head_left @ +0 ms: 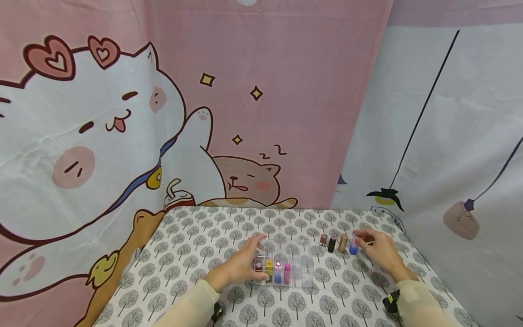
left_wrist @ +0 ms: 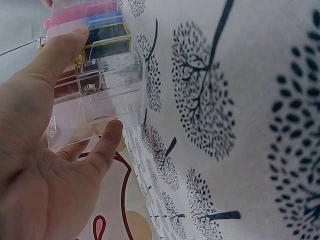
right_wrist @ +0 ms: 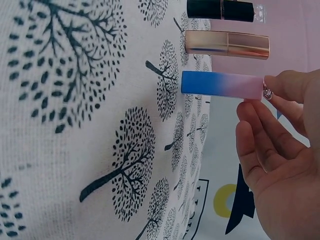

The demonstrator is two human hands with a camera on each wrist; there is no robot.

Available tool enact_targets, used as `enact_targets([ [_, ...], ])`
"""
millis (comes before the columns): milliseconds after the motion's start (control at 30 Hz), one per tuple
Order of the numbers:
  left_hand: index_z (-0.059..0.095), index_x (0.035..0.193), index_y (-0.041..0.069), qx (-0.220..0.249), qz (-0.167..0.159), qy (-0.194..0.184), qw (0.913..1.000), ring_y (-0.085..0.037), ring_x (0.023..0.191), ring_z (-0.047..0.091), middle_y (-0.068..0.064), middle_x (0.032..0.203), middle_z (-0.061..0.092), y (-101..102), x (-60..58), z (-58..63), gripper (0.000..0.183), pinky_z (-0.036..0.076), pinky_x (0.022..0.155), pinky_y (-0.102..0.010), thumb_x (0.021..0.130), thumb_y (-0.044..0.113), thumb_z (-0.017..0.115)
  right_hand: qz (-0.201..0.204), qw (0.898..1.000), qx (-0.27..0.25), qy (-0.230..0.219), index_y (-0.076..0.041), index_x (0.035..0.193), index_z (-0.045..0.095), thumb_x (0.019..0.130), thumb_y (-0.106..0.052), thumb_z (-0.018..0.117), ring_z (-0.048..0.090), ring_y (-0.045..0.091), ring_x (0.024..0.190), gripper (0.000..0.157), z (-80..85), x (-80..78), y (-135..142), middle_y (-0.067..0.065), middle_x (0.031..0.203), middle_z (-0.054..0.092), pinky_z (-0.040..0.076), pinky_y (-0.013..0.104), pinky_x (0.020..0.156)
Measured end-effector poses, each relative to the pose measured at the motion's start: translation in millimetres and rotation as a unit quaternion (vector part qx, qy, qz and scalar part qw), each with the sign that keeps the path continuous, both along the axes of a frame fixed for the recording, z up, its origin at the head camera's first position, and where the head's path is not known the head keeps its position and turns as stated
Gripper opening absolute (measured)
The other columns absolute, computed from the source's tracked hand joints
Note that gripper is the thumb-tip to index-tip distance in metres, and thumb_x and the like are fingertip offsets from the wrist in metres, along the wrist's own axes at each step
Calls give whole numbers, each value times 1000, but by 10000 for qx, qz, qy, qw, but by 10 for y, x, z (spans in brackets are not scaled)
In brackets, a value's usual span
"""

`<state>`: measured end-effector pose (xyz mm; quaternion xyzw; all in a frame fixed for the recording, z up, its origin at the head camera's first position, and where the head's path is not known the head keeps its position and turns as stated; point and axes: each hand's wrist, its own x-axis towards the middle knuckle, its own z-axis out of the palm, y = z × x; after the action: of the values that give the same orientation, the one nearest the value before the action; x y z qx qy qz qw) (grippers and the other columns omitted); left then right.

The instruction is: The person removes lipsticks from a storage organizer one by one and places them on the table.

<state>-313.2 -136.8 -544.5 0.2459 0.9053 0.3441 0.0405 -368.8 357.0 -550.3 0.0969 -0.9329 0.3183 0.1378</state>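
Observation:
My left hand point(head_left: 239, 267) grips a clear plastic lipstick organizer point(head_left: 306, 271) by its left end, thumb on the near side. In its compartments stand a brown-topped lipstick point(head_left: 259, 265), a gold-and-black one point(left_wrist: 106, 41), a pink-and-blue one point(head_left: 278, 272) and a magenta one point(head_left: 287, 274). My right hand point(head_left: 380, 250) pinches the top of another pink-to-blue lipstick point(right_wrist: 220, 84) between thumb and fingers. That tube is upright, its blue base at the tablecloth. Right compartments of the organizer hold no lipstick.
Left of the right hand, a rose-gold lipstick point(right_wrist: 227, 44), a black one point(head_left: 332, 244) and a brown one with a clear base point(head_left: 323, 240) stand in a row. The tree-print tablecloth point(head_left: 220, 313) reaches back to a cartoon curtain point(head_left: 306, 113).

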Motion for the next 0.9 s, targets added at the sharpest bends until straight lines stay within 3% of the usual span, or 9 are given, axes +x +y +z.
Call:
enact_targets([
  [267,23,184,25,11,-7,24,10000,-21,128,69,-12,162,58,-4,2,-14,129,69,109,-40,85,38,106,-21,9999,-12,166,-6,143,79,112,-23,80,84,37,109,35,-14,1,-4,17,126,85,70,29,80],
  [400,22,184,26,8,-28,14,10000,-22,128,69,-12,162,57,-6,-4,-13,129,69,109,-39,86,37,105,-96,9995,53,285,-6,144,78,113,-26,80,82,42,117,37,15,18,-45,19,130,84,73,51,96],
  [533,22,184,27,-4,-12,5,10000,-22,128,70,-11,162,58,-4,-7,-16,129,69,108,-38,86,37,105,-62,9992,-34,382,-4,147,76,113,-25,79,77,49,126,40,72,47,-97,26,142,79,66,70,108],
  [733,23,183,28,-18,25,7,10000,-19,126,70,-10,161,59,-3,-8,-20,129,69,107,-38,85,39,106,13,9976,-44,692,-5,149,75,113,-24,79,74,51,130,41,162,78,-170,28,148,75,62,75,111],
  [900,23,183,28,2,22,-14,10000,-24,130,71,-10,162,59,-9,-4,-19,129,70,107,-40,85,39,105,49,9958,-44,908,-7,149,76,113,-25,80,74,51,130,40,237,102,-246,26,148,75,62,77,109],
])
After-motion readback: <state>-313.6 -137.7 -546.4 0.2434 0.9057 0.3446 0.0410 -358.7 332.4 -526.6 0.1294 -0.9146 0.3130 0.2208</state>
